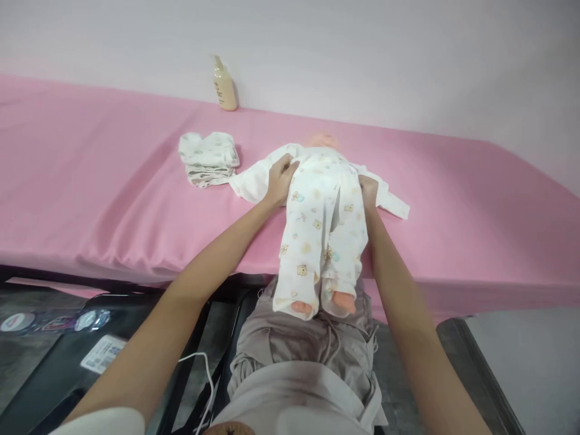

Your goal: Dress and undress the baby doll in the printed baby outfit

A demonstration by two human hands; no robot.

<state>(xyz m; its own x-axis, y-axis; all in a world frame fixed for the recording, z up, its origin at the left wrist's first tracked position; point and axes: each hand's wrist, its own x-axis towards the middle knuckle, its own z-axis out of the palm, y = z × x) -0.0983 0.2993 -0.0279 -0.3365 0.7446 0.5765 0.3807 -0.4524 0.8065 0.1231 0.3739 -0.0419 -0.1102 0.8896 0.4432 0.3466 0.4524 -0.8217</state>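
A baby doll (324, 141) lies on the pink-covered table, its legs hanging over the front edge towards me. It wears a white long-sleeved top (257, 180) with both sleeves spread sideways, and white pants (304, 223) printed with small bears. My left hand (281, 179) is closed on the left side of the pants near the waist. On the opposite side, my right hand (369, 192) grips the pants at about the same height; its fingertips are partly hidden. The doll's feet (343, 301) peek out of the cuffs. Most of its head is hidden behind the body.
A folded stack of printed cloth (209, 160) sits left of the doll on the pink sheet (136, 199). A cream pump bottle (225, 87) stands by the wall. At lower left, a plastic water bottle (54, 321) lies by a black chair (131, 317), and a white cable (208, 374) hangs nearby.
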